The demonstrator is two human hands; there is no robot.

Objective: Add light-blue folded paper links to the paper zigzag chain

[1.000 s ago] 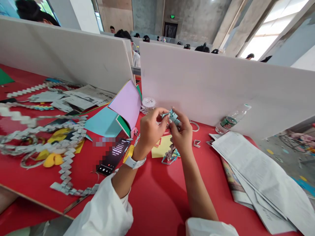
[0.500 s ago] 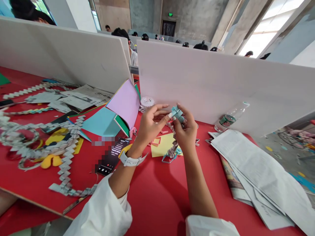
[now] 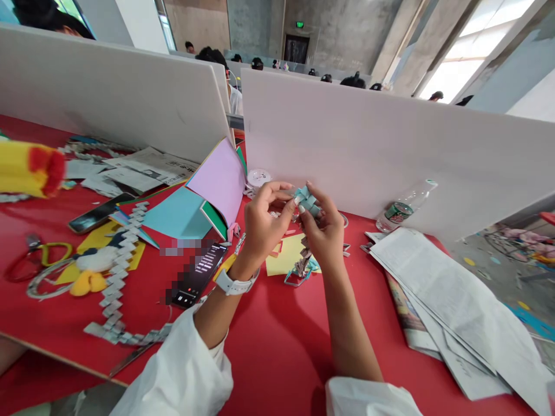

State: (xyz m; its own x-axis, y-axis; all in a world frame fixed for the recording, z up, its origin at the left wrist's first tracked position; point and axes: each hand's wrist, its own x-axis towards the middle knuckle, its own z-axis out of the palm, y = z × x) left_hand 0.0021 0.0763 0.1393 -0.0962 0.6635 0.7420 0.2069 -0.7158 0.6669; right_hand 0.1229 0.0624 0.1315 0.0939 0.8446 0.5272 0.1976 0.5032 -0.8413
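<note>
My left hand [image 3: 263, 224] and my right hand [image 3: 326, 232] meet above the red table [image 3: 277, 341], both pinching a light blue folded paper chain [image 3: 306, 199]. The chain's top links show between my fingertips; its lower part [image 3: 302, 267] hangs down behind my right hand to the table. My left wrist wears a white watch [image 3: 234, 283]. A yellow paper square [image 3: 288, 256] lies under my hands.
White divider boards [image 3: 390, 144] stand behind. Coloured paper sheets [image 3: 203, 196], a phone [image 3: 198, 275] and a woven paper strip [image 3: 119, 271] lie left; a newspaper stack [image 3: 451, 306] and a plastic bottle [image 3: 403, 209] lie right. A blurred yellow and red object [image 3: 30, 169] is at far left.
My left fingers, spread half a second ago, have closed back onto the blue chain. A blurred yellow and red object has come in at far left, and much of the woven strip pile there is gone.
</note>
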